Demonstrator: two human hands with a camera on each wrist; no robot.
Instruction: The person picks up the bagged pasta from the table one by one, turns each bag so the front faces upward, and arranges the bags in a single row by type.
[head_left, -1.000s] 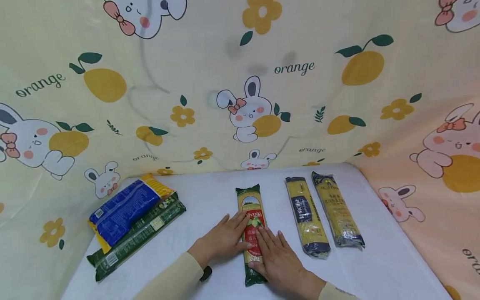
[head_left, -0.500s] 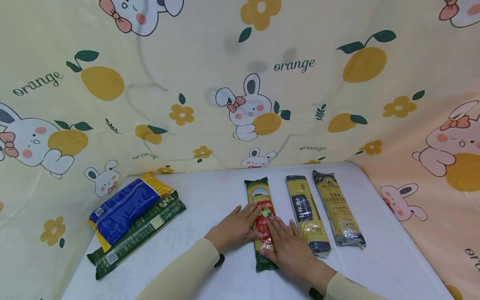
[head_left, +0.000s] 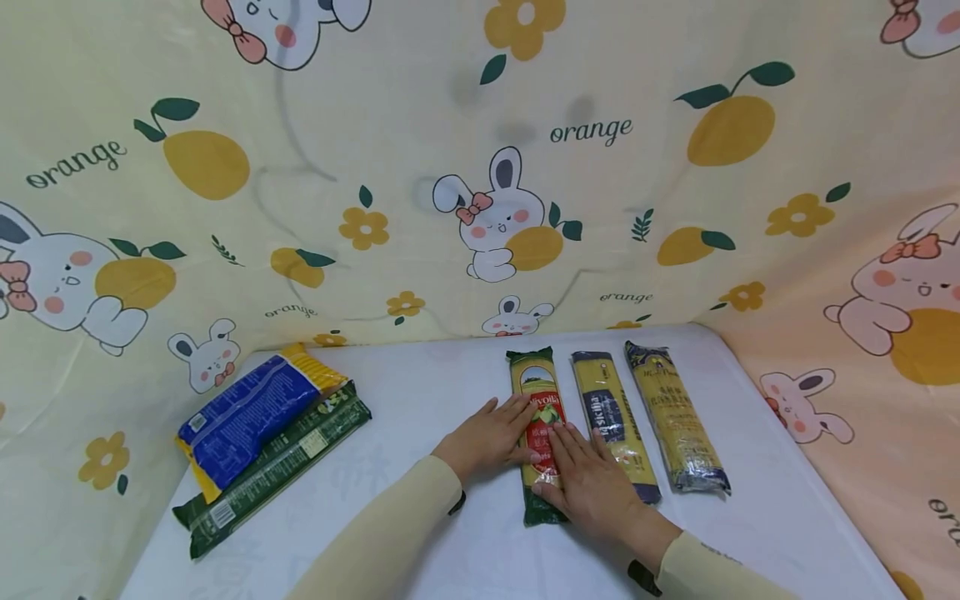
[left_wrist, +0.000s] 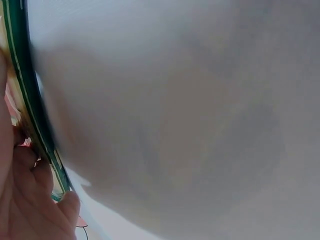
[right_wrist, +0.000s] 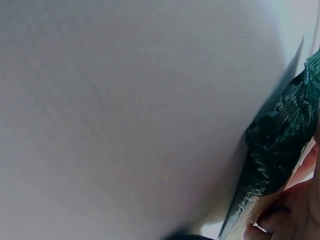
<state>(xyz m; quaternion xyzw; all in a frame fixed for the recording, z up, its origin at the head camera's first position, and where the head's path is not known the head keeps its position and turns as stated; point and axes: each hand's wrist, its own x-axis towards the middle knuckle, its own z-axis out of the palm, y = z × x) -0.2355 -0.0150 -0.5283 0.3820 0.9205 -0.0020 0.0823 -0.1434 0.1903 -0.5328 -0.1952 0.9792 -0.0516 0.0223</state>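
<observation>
A spaghetti packet with a red label and green ends lies on the white table in the head view. My left hand rests along its left side, fingers extended over the label. From the right, my right hand lies on its lower half with straight fingers. The packet's green edge runs beside my left hand in the left wrist view. In the right wrist view, the crinkled green end shows next to part of my right hand. Just right lies a blue-labelled spaghetti packet, partly behind my right hand.
Another yellow pasta packet lies farthest right. On the left, a blue and yellow packet overlaps a long green packet. The white table backs onto a patterned curtain.
Both hands have moved right and slightly away with the red-labelled spaghetti packet, bringing it closer to the blue-labelled one. The other packets stay in place.
</observation>
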